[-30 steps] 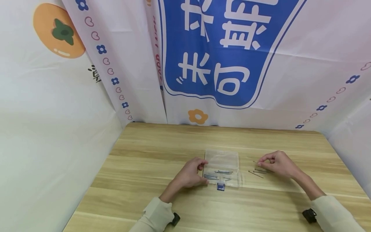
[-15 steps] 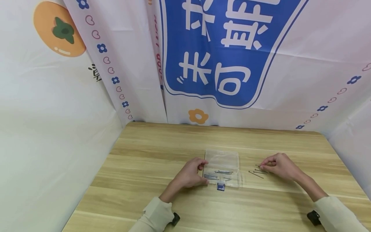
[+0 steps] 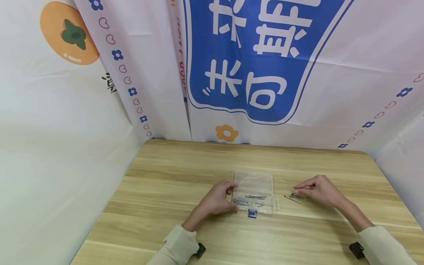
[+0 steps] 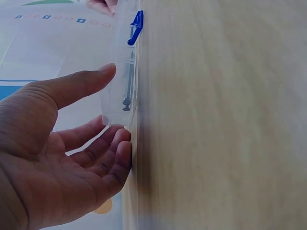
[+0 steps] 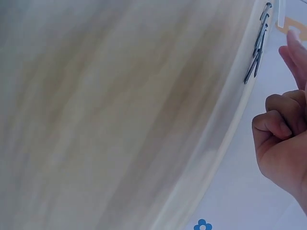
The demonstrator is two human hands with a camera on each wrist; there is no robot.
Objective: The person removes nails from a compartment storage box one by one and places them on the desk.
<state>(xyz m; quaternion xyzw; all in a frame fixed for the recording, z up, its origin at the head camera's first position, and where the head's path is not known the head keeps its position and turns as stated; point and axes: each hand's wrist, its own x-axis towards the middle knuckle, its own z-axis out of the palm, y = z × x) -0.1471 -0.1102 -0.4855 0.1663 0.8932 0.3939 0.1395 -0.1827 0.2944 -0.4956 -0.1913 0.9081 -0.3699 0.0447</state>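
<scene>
My left hand (image 3: 216, 198) holds a clear plastic box (image 3: 253, 182) by its left end, thumb at the front and fingers behind. The box lies with its lid back and a blue latch (image 3: 252, 213) in front. Inside are metal nails (image 3: 241, 202) in separate compartments; the left wrist view shows nails (image 4: 128, 86) through the wall. To the right, my right hand (image 3: 319, 189) hovers with thumb and index fingertips close together over loose nails (image 3: 293, 199) on the table. In the right wrist view, the nails (image 5: 259, 45) lie apart from the fingertips; whether anything is pinched is unclear.
The wood-grain table (image 3: 185, 165) extends around the box and loose nails. Printed white cloth (image 3: 159, 92) hangs behind and at both sides. Black straps (image 3: 200, 250) sit on both wrists below the sleeves.
The right hand, with a nail at its fingertips earlier, has moved down and slightly right, then a little left, to the loose nails. The left hand and box have stayed put.
</scene>
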